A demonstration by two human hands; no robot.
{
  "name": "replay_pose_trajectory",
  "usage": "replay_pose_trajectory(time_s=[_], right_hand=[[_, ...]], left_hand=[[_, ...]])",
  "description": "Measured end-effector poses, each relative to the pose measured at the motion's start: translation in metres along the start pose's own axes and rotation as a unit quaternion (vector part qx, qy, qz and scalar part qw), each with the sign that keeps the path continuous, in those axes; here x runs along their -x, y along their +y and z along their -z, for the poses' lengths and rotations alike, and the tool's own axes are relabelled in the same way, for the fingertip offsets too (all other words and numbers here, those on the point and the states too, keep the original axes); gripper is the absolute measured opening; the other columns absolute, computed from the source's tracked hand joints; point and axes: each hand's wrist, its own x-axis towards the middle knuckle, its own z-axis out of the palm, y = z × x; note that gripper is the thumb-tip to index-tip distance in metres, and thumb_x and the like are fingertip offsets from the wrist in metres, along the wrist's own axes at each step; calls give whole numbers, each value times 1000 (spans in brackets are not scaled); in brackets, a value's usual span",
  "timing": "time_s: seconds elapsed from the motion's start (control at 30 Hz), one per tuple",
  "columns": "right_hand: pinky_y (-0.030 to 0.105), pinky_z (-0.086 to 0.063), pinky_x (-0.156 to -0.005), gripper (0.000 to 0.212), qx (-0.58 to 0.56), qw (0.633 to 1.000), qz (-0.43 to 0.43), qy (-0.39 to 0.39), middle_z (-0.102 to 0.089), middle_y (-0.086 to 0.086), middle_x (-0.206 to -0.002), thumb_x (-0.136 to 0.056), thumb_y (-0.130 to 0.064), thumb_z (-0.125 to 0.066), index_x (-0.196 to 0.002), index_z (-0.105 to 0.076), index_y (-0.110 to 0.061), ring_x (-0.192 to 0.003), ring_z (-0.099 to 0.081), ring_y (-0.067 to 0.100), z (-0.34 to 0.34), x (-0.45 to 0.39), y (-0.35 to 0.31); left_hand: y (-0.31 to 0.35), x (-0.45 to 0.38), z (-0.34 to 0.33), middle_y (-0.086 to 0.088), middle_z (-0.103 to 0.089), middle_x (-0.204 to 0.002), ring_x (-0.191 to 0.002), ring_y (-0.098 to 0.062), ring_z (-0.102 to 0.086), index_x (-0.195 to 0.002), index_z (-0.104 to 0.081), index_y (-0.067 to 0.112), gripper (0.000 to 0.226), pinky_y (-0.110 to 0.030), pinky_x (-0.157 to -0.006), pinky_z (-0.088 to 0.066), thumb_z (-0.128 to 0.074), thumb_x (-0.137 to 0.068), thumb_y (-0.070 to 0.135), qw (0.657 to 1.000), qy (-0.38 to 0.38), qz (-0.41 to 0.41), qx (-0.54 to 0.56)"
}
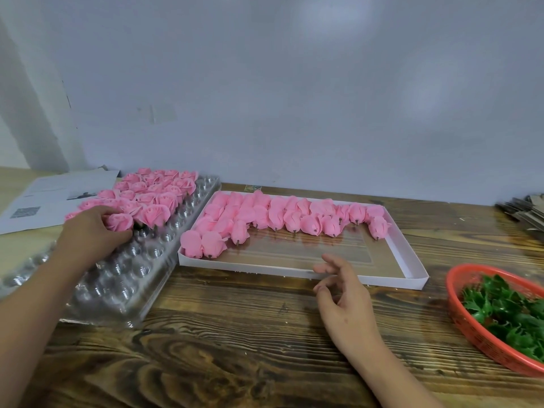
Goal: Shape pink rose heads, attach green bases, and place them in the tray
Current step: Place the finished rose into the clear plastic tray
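Your left hand (94, 228) is curling its fingers round a pink rose head (119, 221) at the near edge of the filled rows in the clear plastic tray (129, 278), whose empty cups are lying just below your wrist. Your right hand (343, 301) is hovering over the wooden table (235, 348), fingers loose and spread, holding nothing. Just beyond its fingertips the white box (412, 278) is holding unshaped rose heads (282, 216). To its right, the red basket (459, 316) is holding green bases (506, 310).
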Motion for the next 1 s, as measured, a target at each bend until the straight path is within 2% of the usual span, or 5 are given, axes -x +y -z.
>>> replay_pose_trajectory(time_s=[0.33,0.43,0.77,0.9,1.0], right_hand=[[18,-50,-73,60,1,1000,2,2,-60,-31,-111,-91,1,-58,-120,-45,-49,-91,-63,12,2,0,-4],[17,-49,-73,60,-1,1000,-2,2,-60,-31,-109,-91,1,-58,-121,-45,-50,-90,-63,11,2,0,-4],[13,-46,-69,58,3,1000,3,11,-61,-31,-111,-91,0,-58,-121,-46,-48,-88,-63,11,2,0,-5],[14,-47,-70,59,5,1000,2,13,-61,-31,-109,-90,1,-57,-121,-46,-48,-87,-63,11,2,0,-5],[13,-47,-69,58,6,1000,1,12,-61,-31,-110,-91,0,-57,-120,-46,-49,-87,-63,11,2,0,-6]], left_hand=[[0,-7,2,-17,-74,-100,-79,-27,-61,-115,-73,7,46,-39,-79,-49,-89,-75,23,1000,-18,5,-17],[3,-10,4,-20,-73,-104,-84,-32,-65,-118,-72,6,48,-42,-84,-50,-89,-75,21,999,-34,10,-24],[4,-9,3,-23,-69,-115,-70,-32,-63,-123,-69,7,50,-43,-79,-54,-86,-78,17,999,-29,21,-11],[5,-10,4,-22,-70,-114,-55,-25,-64,-122,-69,6,48,-35,-64,-47,-86,-79,18,999,-36,18,-15],[5,-9,5,-21,-71,-113,-55,-24,-64,-123,-68,7,49,-34,-64,-46,-85,-80,21,999,-41,13,-13]])
